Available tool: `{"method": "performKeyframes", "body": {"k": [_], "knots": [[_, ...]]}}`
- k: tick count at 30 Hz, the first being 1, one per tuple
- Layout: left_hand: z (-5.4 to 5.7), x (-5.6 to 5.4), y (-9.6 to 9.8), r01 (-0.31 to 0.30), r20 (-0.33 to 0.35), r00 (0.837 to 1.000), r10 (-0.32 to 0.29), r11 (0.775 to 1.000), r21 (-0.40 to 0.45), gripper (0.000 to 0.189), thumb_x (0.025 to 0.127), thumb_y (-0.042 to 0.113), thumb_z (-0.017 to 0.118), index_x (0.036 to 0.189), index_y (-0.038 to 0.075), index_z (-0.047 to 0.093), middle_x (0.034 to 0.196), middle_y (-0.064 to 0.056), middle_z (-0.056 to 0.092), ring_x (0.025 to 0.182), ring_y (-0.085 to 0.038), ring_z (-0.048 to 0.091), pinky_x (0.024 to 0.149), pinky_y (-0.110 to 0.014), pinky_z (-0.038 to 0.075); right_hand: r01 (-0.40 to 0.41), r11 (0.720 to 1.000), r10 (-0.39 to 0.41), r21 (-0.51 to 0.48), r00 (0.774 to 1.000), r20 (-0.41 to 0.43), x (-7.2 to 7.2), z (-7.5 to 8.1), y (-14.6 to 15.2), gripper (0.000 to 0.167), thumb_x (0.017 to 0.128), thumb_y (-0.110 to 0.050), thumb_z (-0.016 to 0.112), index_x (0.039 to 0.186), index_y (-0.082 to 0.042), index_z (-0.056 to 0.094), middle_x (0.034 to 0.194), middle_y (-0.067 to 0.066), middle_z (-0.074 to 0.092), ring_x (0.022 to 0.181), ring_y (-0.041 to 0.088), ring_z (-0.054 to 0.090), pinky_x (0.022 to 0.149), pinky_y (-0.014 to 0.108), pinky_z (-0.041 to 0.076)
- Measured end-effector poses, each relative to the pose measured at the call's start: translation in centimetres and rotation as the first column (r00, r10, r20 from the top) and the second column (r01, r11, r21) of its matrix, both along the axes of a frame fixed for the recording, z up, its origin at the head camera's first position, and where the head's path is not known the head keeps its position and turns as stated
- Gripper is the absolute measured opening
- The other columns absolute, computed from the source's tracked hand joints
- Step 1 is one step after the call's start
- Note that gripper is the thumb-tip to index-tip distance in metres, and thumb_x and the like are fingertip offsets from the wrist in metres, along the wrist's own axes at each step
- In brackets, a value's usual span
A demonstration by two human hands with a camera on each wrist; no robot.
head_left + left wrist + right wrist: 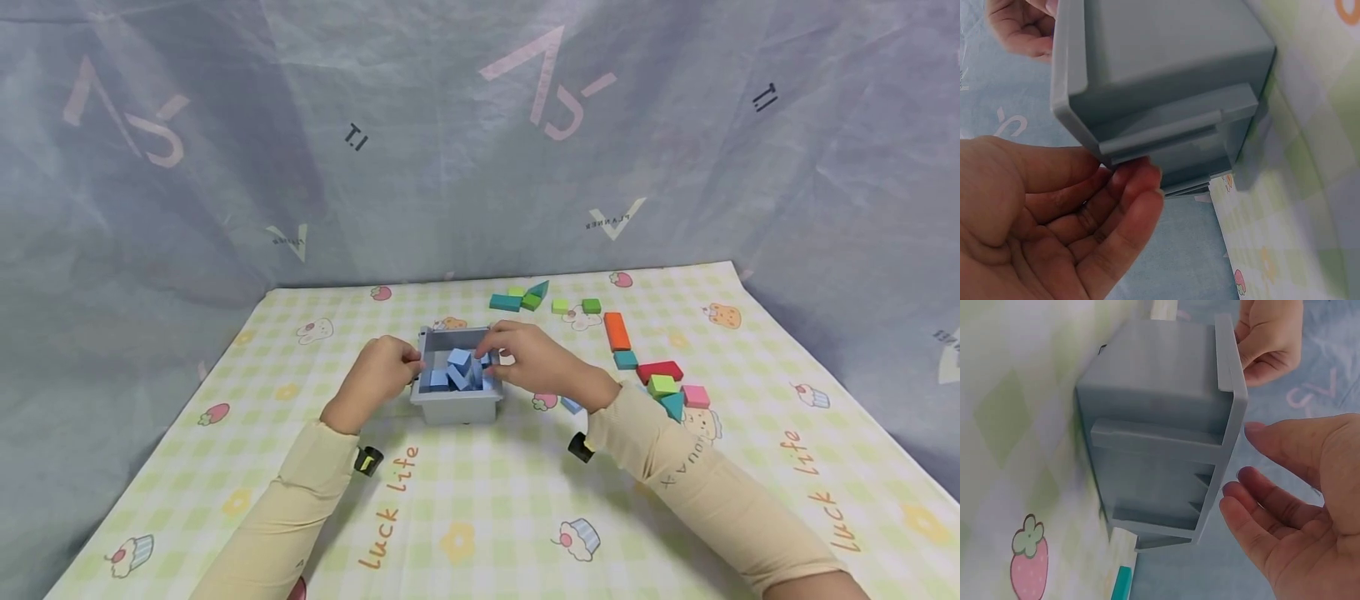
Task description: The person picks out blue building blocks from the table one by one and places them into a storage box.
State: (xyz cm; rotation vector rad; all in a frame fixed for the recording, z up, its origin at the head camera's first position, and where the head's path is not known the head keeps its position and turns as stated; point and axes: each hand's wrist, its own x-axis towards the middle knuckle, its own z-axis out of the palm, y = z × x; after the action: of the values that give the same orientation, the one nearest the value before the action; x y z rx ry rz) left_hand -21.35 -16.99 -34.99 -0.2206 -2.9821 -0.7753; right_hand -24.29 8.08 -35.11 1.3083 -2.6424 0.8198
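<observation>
A small grey plastic bin (459,410) stands upright on the table, with several blue toy blocks (459,359) inside. My left hand (377,372) pinches the bin's left rim; in the left wrist view the thumb meets the rim and the fingertips (1147,181) curl beneath it along the ribbed side. Over the bin's right edge reaches my right hand (534,357), its fingertips above the blue blocks. The right wrist view shows that thumb (1291,444) and fingers spread apart beside the rim, with no block visible between them.
Right of the bin lie loose blocks: an orange bar (617,332), a red block (660,371), a pink block (695,397) and a teal triangle (673,406). A blue block (572,405) lies under the right wrist. Green and teal blocks (506,302) lie behind the bin.
</observation>
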Motion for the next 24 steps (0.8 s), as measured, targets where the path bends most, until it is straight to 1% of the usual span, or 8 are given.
{"method": "performKeyframes", "body": {"k": [5,10,14,18,24], "knots": [[0.01,-0.01,-0.02,0.005,0.000,1.000,-0.005,1.000,-0.002,0.013,0.094,0.012,0.069,0.094,0.002,0.078,0.079,-0.005,0.069,0.067,-0.018,0.053,0.062,-0.031,0.042,0.011,1.000,-0.011,0.014,1.000,0.013,-0.06,-0.20,0.25,0.020,0.090,-0.013,0.074,0.111,-0.013,0.072,0.109,0.000,0.065,0.102,0.024,0.063,0.084,0.038,0.054],[-0.04,-0.04,-0.01,0.008,0.002,1.000,-0.008,1.000,0.003,0.014,0.094,0.012,0.069,0.090,0.001,0.077,0.075,-0.004,0.067,0.066,-0.018,0.052,0.061,-0.031,0.041,0.003,1.000,-0.003,0.012,1.000,0.031,0.01,-0.23,0.29,0.020,0.090,-0.012,0.074,0.110,-0.010,0.072,0.110,0.005,0.066,0.102,0.026,0.063,0.085,0.043,0.054],[-0.03,-0.01,0.03,0.014,0.000,1.000,-0.014,1.000,0.006,0.014,0.094,0.011,0.069,0.090,0.001,0.077,0.074,-0.004,0.066,0.067,-0.019,0.052,0.062,-0.031,0.042,-0.002,1.000,0.002,0.006,0.999,0.044,0.09,-0.25,0.32,0.020,0.090,-0.012,0.074,0.111,-0.010,0.072,0.111,0.008,0.066,0.102,0.027,0.062,0.085,0.044,0.054],[0.01,0.05,0.07,0.014,-0.005,1.000,-0.014,1.000,0.002,0.013,0.094,0.011,0.069,0.092,0.002,0.078,0.077,-0.004,0.068,0.067,-0.018,0.053,0.063,-0.031,0.043,0.003,1.000,-0.004,0.015,0.999,0.044,0.16,-0.14,0.35,0.021,0.090,-0.013,0.074,0.111,-0.010,0.072,0.111,0.006,0.066,0.102,0.027,0.063,0.084,0.042,0.054],[0.07,0.08,0.05,0.006,0.005,1.000,-0.006,1.000,0.003,0.014,0.095,0.012,0.068,0.093,0.002,0.078,0.082,-0.005,0.070,0.065,-0.018,0.051,0.060,-0.030,0.040,0.020,1.000,-0.021,0.022,0.999,0.044,0.14,-0.17,0.43,0.023,0.090,-0.013,0.074,0.113,-0.010,0.071,0.111,0.006,0.065,0.102,0.026,0.062,0.085,0.043,0.054]]}}
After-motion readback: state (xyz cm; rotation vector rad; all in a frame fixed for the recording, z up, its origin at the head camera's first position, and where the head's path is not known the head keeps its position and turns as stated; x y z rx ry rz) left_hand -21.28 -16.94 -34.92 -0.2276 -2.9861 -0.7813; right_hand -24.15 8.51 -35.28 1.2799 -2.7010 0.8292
